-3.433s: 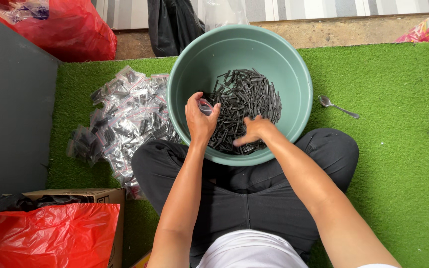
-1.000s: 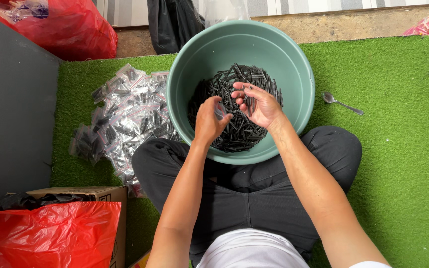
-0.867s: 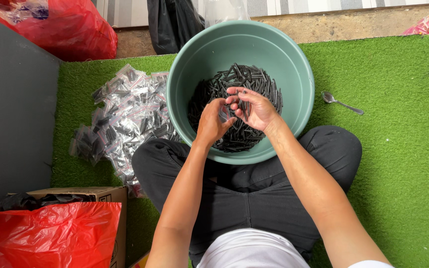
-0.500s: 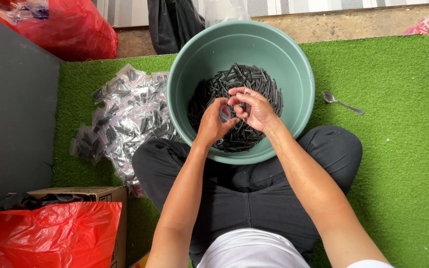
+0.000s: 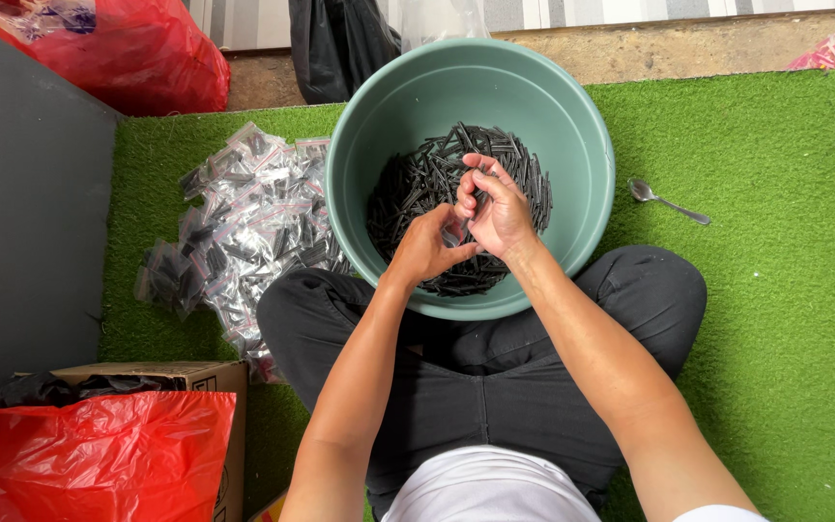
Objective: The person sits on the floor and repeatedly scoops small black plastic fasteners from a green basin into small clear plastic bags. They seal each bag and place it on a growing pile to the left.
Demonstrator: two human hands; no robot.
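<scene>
Both hands pinched together over the basin, working a small clear bag.

My right hand [image 5: 498,208] fingers clamp black screws, left hand [image 5: 427,249] grips the small clear bag [image 5: 454,230] between them, above the green basin [image 5: 572,126]. Screws look stiff, light; bag flimsy, slippery: I'd hold its mouth edges.

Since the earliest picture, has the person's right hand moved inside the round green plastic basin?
Yes. The right hand has risen from the near rim of the green plastic basin toward its middle, above the black pieces, and now meets the left hand.
</scene>
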